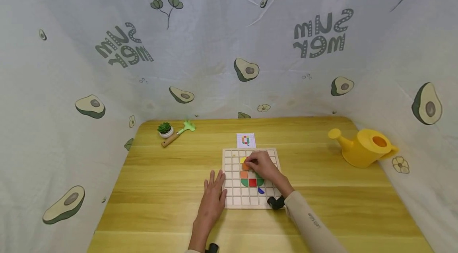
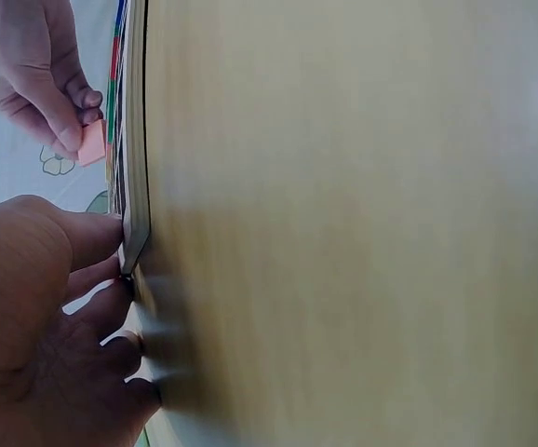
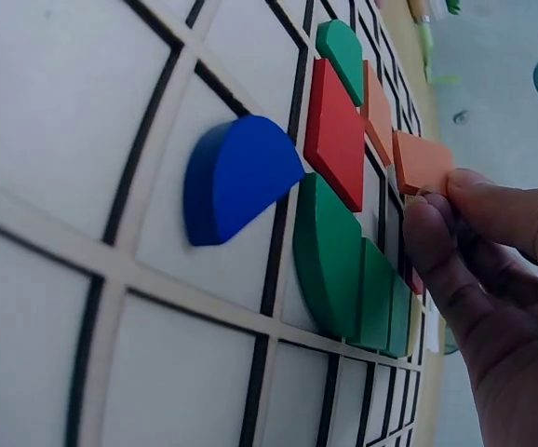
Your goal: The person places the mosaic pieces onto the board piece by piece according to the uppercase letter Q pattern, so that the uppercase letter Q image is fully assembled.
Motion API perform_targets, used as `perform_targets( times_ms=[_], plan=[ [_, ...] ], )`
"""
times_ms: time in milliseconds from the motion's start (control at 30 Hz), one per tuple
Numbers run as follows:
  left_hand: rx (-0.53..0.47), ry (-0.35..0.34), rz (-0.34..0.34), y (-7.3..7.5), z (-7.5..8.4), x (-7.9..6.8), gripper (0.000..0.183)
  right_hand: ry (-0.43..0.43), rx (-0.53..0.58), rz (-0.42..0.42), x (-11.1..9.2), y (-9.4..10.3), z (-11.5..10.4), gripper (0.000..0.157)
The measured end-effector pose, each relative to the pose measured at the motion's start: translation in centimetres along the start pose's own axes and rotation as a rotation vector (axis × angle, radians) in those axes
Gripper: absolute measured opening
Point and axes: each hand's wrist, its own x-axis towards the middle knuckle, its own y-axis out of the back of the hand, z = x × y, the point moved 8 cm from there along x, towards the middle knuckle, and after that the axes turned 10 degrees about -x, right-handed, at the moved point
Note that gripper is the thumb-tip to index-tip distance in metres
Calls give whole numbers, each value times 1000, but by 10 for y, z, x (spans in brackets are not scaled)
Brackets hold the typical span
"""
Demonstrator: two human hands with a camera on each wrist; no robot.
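My right hand pinches an orange square tile between thumb and fingertips, tilted over the gridded wooden board. My left hand lies with fingers extended on the table at the board's left edge; in the left wrist view its thumb touches that edge. Set in the grid are another orange square, a red square, a green rounded piece and more green pieces. A yellow piece shows beside the right fingers. A blue half-round piece lies nearer the front. The right hand hides part of the grid.
A card with a coloured pattern lies behind the board. At the back left are a small potted plant and a green hand rake. A yellow watering can stands at the right. A printed curtain surrounds the table.
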Motion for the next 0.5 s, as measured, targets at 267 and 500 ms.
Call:
perform_targets(
  times_ms=[267, 500],
  plan=[
    [6, -29, 5, 0, 2, -2, 55, 18, -19, -13, 4, -6, 0, 7],
    [7, -31, 8, 0, 0, -1, 55, 87, -75, -3, 7, -7, -7, 7]
  ],
)
